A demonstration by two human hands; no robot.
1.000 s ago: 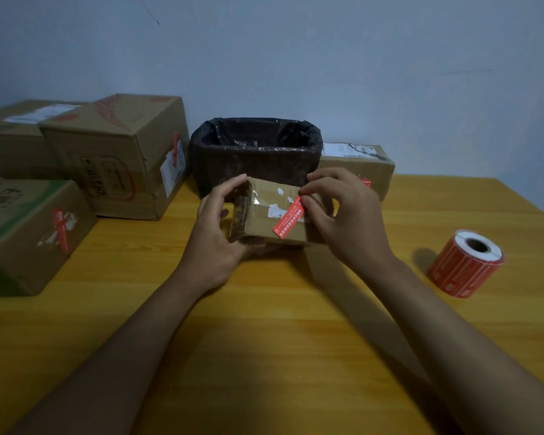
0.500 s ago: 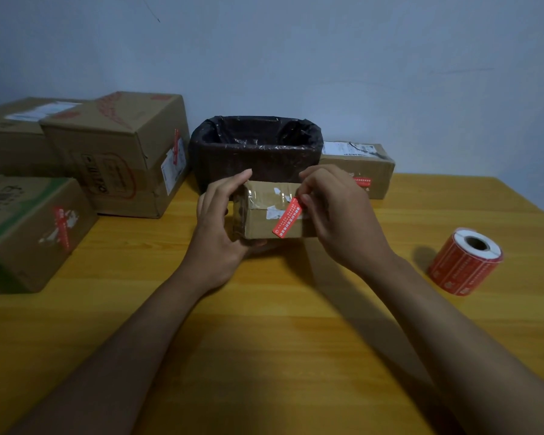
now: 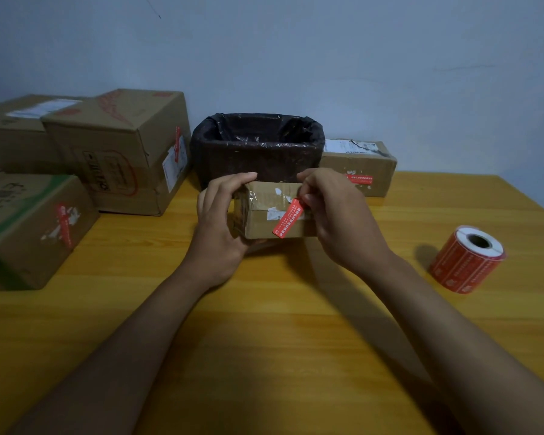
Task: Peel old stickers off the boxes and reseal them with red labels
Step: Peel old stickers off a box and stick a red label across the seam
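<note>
A small brown cardboard box (image 3: 264,226) with torn white sticker scraps and clear tape is held above the wooden table, in front of the bin. My left hand (image 3: 215,227) grips its left side, thumb underneath and fingers over the top edge. My right hand (image 3: 339,215) pinches the upper end of a red label (image 3: 288,218), which lies slanted across the box's top edge and front face. A roll of red labels (image 3: 467,260) lies on its side at the right.
A bin lined with a black bag (image 3: 258,146) stands behind the small box. Large cardboard boxes (image 3: 120,149) (image 3: 29,227) with red labels crowd the left; another box (image 3: 358,164) sits right of the bin. The wooden table (image 3: 280,324) reaches toward me.
The small box has tilted so that its front face shows more. My right hand has kept its pinch on the red label, and both hands have shifted only slightly.
</note>
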